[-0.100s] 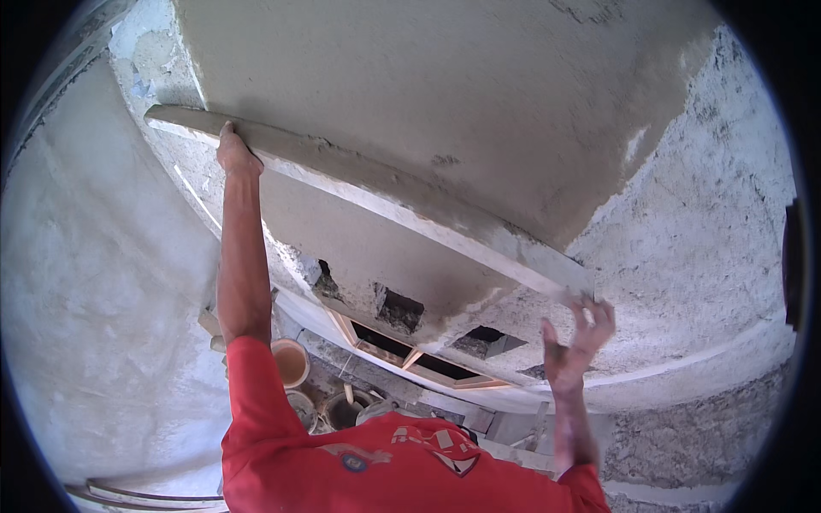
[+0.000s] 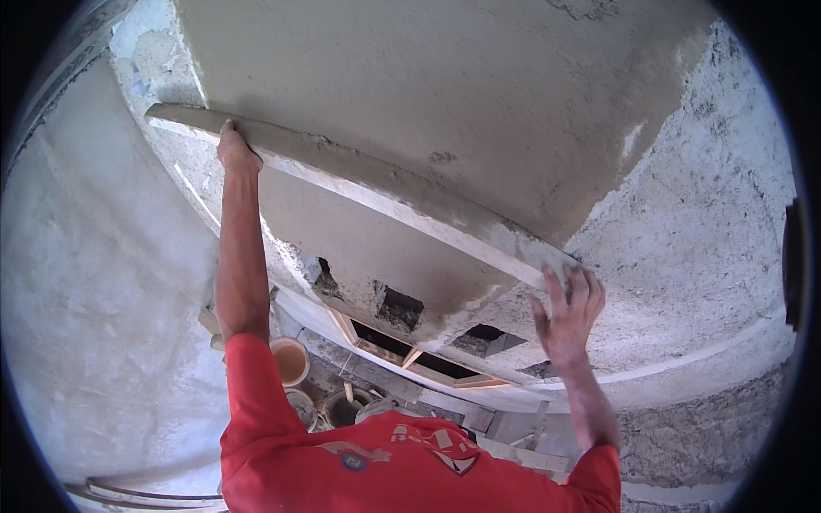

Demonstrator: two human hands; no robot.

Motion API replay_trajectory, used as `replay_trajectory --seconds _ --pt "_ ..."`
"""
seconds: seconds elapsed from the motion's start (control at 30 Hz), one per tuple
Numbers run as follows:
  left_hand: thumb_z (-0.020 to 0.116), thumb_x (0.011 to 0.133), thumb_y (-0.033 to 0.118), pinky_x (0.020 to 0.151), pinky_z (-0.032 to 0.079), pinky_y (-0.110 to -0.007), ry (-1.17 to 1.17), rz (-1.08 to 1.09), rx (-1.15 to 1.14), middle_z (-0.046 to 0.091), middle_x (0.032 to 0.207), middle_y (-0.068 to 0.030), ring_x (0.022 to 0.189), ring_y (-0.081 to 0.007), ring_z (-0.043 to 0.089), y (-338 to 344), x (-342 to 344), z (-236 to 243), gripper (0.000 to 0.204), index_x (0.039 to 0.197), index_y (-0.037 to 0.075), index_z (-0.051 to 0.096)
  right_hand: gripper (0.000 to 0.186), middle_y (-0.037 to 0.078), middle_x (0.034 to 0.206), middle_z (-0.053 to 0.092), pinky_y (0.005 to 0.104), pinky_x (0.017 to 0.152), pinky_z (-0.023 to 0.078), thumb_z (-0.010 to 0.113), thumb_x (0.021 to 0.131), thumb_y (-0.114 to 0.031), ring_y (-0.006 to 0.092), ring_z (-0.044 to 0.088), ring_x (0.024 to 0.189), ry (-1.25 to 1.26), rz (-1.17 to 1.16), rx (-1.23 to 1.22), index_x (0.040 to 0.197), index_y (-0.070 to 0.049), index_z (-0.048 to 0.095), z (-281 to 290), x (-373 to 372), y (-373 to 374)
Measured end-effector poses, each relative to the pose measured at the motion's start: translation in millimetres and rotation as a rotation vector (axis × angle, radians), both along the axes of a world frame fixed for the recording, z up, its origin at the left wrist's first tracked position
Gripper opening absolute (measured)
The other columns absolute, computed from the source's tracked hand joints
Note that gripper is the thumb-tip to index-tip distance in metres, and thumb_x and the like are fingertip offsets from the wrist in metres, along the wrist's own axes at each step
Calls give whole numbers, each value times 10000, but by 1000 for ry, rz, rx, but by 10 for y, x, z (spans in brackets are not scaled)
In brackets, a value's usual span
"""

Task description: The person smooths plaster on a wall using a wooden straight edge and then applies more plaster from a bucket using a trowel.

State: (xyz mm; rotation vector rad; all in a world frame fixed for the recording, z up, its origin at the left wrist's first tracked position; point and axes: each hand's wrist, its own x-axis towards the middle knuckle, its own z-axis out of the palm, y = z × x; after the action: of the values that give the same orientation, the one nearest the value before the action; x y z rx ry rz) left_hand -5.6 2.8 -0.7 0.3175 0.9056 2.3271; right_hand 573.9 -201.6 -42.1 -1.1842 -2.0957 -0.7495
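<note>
A long straightedge board (image 2: 385, 190) lies slantwise against the wall, crossing wet grey plaster (image 2: 445, 77) from upper left to lower right. Mortar clings along its upper face, and its lower edge is pale. My left hand (image 2: 237, 152) is closed round the board near its upper left end, thumb on top, arm stretched up. At the other end, my right hand (image 2: 571, 321) has its fingers spread and its fingertips against the board. The thumb stands apart from it.
Below the plaster are broken holes (image 2: 399, 309) in the wall and a wooden-framed opening (image 2: 376, 344). Several buckets, one with orange-brown contents (image 2: 291, 363), stand beneath on the left. Rough, unplastered wall (image 2: 693, 231) lies to the right. Another wall (image 2: 103, 282) rises at left.
My right hand has moved up and slightly left, bringing its fingers onto the board's right end. My left hand and the board look almost unmoved.
</note>
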Motion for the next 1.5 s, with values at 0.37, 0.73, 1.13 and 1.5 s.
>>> replay_trajectory --seconds 0.37,0.73,1.13,1.5 --pt "641 935 382 831 518 -385 78 -173 -121 622 1210 -88 1038 -213 612 -631 1043 56 479 1285 60 585 423 202 1297 530 535 1038 367 585 951 -174 417 468 1223 -67 -37 122 1362 -75 580 87 1185 -230" --pt "608 957 249 990 493 -364 64 -70 86 615 1198 -139 1080 -247 602 -22 155 185 400 1239 -31 565 657 168 1291 541 485 1005 357 684 787 -24 359 477 1182 -107 26 151 1422 -142 566 612 484 76" --pt "648 937 427 481 437 -293 140 -106 -182 592 745 -19 580 -125 544 -298 242 -174 353 977 76 657 710 157 1283 530 477 1018 344 700 688 13 369 472 1204 -33 3 -38 1366 -173 604 177 502 -13" --pt "639 966 375 955 492 -369 76 -176 -232 593 1238 -146 1129 -239 578 -678 1386 -422 559 1315 -35 488 384 224 1291 524 568 983 380 540 984 -157 438 478 1189 21 -66 92 1361 -94 568 -384 1268 -201"
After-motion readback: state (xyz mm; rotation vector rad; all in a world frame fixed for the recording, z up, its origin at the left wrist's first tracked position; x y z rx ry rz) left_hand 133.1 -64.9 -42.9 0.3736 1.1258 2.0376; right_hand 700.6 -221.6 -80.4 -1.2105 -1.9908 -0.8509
